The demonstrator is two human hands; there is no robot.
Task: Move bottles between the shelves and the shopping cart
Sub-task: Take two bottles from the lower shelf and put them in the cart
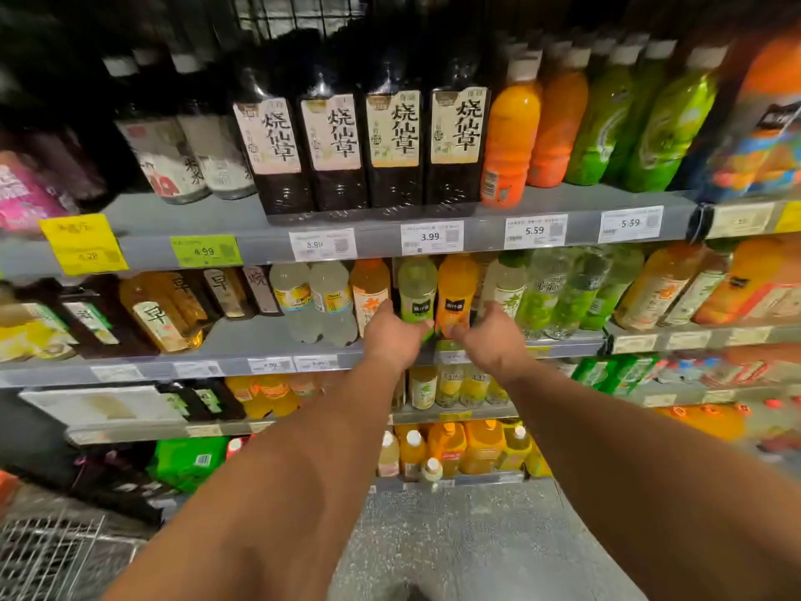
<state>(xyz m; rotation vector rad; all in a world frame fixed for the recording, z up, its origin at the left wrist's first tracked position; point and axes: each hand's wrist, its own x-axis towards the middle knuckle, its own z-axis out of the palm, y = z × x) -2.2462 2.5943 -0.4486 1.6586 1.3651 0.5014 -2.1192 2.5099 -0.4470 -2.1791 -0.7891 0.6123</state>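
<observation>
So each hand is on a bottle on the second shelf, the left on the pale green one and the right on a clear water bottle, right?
Nearly. The head view shows the right hand on an orange bottle, not a clear water bottle. The left hand is indeed on the pale green bottle, both on the second shelf.

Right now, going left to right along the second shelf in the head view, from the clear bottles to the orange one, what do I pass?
Two clear bottles → pale orange bottle → left hand gripping green bottle → orange bottle gripped by right hand.

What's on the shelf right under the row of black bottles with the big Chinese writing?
Small juice bottles: a pale green bottle gripped by the left hand, an orange bottle by the right hand. Their bases are covered.
</observation>
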